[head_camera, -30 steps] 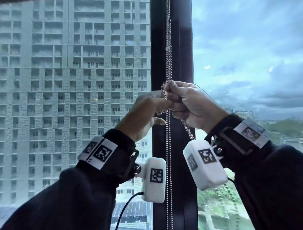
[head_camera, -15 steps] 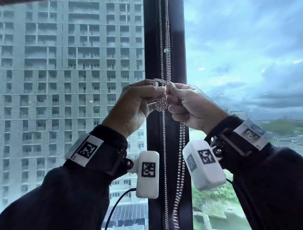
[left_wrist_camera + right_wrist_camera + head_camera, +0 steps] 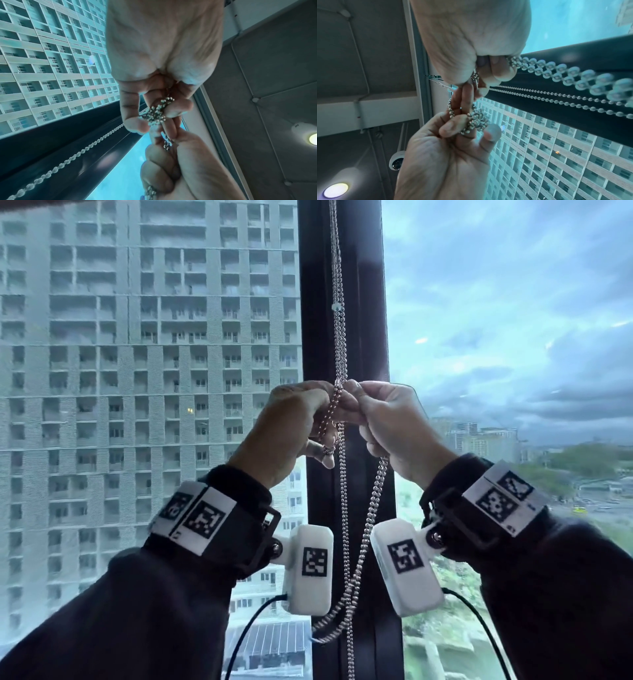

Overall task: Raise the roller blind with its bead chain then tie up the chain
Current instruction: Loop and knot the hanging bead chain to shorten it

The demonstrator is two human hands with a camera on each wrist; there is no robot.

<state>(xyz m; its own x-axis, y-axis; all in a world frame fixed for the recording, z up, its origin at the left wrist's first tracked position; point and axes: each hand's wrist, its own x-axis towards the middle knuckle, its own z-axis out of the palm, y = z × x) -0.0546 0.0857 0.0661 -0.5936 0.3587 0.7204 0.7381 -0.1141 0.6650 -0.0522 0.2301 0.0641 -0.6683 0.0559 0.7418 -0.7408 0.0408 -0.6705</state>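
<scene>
Window mullion (image 3: 363, 302) behind | bead chain (image 3: 339, 344) bunched at centre | pinched by left hand (image 3: 284, 429) | gripped by right hand (image 3: 394, 426).

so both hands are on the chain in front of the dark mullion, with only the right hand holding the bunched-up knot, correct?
Not quite: the left hand holds the bunched knot, per the right wrist view. The right hand pinches the chain just above it, before the mullion.

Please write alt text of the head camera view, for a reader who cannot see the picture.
Two hands meet in front of a dark window post, tying a metal bead chain: the left hand pinches a bunched knot of beads, the right hand grips the strands beside it. Slack chain hangs below in a loop. Behind the glass stand a tall apartment building and cloudy sky.
</scene>
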